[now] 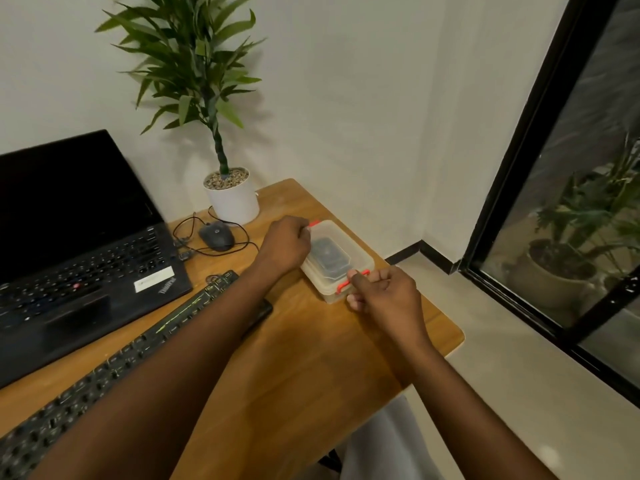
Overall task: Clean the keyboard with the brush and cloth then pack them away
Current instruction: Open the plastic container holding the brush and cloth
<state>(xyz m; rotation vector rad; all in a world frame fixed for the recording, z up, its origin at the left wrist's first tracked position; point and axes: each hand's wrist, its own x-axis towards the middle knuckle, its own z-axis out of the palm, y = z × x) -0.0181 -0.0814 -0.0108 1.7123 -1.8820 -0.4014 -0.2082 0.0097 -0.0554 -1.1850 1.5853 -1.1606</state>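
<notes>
Both hands grip the lidded plastic box (pixel 341 261) on the worktop (pixel 304 341): left hand (pixel 285 245) at its far red clip, right hand (pixel 386 292) pinching the near clip.

Indoor light, moderate and warm, falls from above; I read it off the soft shadow the plant (pixel 194 64) throws on the wall (pixel 346 81) behind it. My forearms cast broad, diffuse shadows on the desk (pixel 311 341). The laptop screen (pixel 69 188) is black and without glare. The window glass (pixel 588 202) looks dark, with dim foliage behind. Wide-angle distortion bows the window frame and desk edge. Slight motion blur softens both hands and the keyboard (pixel 104 368).
</notes>
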